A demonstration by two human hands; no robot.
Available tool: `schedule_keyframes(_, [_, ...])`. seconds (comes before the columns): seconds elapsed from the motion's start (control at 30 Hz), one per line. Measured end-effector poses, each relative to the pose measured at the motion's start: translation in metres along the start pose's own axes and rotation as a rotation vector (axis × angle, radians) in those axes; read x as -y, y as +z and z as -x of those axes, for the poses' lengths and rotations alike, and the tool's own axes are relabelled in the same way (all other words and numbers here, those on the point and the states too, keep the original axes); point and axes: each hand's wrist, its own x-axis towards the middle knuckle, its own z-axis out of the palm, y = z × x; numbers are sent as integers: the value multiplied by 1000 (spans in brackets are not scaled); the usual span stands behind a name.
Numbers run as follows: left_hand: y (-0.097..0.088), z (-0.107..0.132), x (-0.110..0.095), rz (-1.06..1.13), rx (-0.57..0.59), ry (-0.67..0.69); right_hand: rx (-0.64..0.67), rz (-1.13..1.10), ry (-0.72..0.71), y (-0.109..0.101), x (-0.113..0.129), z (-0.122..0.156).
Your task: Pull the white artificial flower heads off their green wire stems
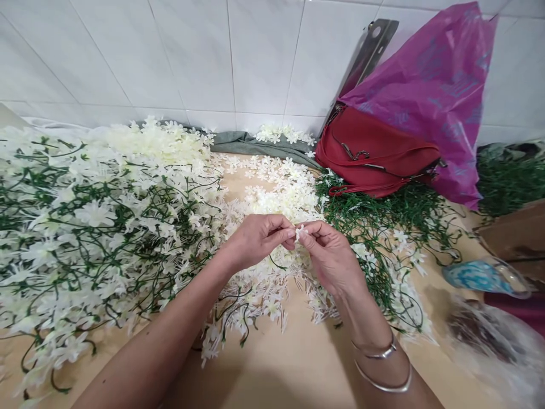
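Observation:
Both hands meet over the middle of the table, fingertips almost touching. My right hand (334, 255) pinches a small white artificial flower (301, 232) between thumb and forefinger. Thumb and fingers of my left hand (264, 238) are pressed together right beside that flower; a thin green stem (276, 263) shows just below them, and I cannot tell whether it is held. Beneath the hands lie loose white petals (276, 199) and thin white flower pieces. To the left is a large heap of white artificial flowers (96, 216) on green stems.
Green plastic stems (374, 221) pile up at the right, under a red handbag (374, 150) and a purple plastic bag (443, 96). A blue face mask (481, 275) and a clear plastic bag (502, 346) lie far right. A white tiled wall (191, 51) bounds the table's back.

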Motion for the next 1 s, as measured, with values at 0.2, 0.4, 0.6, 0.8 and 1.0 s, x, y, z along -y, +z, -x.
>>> schedule_keyframes(0.2, [4, -2, 6, 165, 44, -8, 45, -59, 76, -8, 5, -3])
schedule_keyframes(0.4, [4, -1, 3, 203, 6, -81, 47, -85, 109, -10, 6, -4])
schedule_keyframes(0.6, [5, 0, -1, 91, -17, -47, 28, -34, 101, -9, 3, -4])
schedule_keyframes(0.8, [9, -1, 3, 36, -52, -8, 29, -20, 87, -9, 3, -4])
schedule_keyframes(1.0, [15, -2, 6, -9, -118, 19, 9, -12, 32, -7, 1, -5])
